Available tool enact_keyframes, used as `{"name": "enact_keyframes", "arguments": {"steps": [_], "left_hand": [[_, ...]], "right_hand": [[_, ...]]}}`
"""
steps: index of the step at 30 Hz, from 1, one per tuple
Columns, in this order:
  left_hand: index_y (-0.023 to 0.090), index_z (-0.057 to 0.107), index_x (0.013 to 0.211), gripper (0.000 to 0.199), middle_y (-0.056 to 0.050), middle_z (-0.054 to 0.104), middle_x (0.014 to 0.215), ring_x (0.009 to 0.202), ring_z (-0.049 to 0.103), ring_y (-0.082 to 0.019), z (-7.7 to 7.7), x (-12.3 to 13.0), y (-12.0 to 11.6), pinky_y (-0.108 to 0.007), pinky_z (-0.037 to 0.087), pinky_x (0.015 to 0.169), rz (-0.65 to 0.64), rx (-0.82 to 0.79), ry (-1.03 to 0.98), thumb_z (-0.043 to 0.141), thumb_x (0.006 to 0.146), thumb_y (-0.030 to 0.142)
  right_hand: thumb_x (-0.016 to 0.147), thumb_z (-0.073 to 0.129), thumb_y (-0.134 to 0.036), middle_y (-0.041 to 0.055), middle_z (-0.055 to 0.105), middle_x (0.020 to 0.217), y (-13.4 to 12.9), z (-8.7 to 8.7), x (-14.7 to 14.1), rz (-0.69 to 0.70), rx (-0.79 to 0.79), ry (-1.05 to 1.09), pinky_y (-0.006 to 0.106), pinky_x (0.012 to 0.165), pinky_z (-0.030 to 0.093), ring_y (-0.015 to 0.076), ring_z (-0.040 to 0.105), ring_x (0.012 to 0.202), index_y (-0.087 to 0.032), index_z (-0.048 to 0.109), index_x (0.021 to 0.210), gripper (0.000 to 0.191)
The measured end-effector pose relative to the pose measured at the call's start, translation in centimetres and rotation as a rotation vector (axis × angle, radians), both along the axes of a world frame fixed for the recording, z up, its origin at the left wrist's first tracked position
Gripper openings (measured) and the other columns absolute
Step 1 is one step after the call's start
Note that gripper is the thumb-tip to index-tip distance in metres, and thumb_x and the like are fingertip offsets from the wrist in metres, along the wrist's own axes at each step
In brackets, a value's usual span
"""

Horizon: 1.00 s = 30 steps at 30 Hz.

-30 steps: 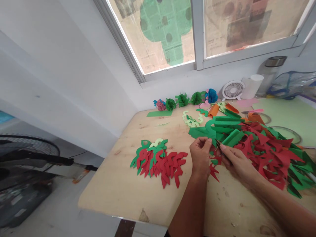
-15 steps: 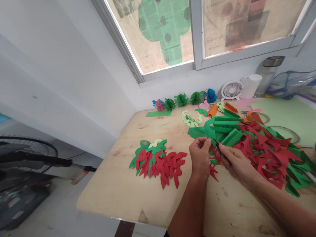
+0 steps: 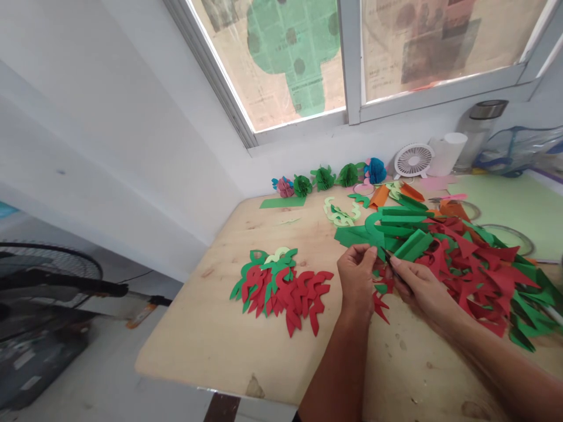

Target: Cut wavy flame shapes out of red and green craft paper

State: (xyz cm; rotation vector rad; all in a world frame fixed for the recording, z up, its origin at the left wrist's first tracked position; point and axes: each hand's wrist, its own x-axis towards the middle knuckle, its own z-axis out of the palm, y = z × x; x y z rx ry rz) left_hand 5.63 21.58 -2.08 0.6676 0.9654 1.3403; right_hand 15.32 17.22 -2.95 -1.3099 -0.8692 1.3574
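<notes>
My left hand pinches a piece of green paper between thumb and fingers, its curved cut edge rising above them. In my right hand is a pair of dark-handled scissors, with the blades at the paper close beside my left fingertips. The right fingers wrap round the handles and hide most of them. Left of my hands lies a pile of cut red paper shapes with green shapes among them. Red paper scraps and folded green paper pieces heap up on the right.
Pale green cut shapes and a green strip lie toward the back of the wooden table. Paper flowers, a small white fan and a bottle stand along the wall. A floor fan is left.
</notes>
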Motion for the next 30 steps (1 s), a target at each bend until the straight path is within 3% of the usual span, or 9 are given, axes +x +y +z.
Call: {"name": "enact_keyframes", "arguments": {"steps": [23,30], "left_hand": [[0.014,0.058,0.063,0.023,0.002,0.056,0.053,0.048,0.05,-0.008,0.07,-0.1,0.0,-0.022,0.042,0.054,-0.055,-0.05,-0.039,0.075,0.056,0.028],[0.014,0.057,0.062,0.02,0.003,0.055,0.052,0.047,0.049,-0.007,0.25,-0.14,-0.02,-0.022,0.042,0.054,-0.039,-0.076,-0.058,0.073,0.055,0.025]], "right_hand": [[0.078,0.055,-0.061,-0.0091,0.028,0.04,0.15,-0.31,0.12,0.003,0.014,-0.036,0.025,0.041,0.01,0.0072,0.018,0.039,-0.018,0.053,0.06,0.046],[0.081,0.052,-0.059,-0.0088,0.027,0.043,0.22,-0.7,0.43,0.037,0.037,-0.098,0.026,0.042,0.01,0.0075,0.018,0.04,-0.019,0.046,0.056,0.047]]}}
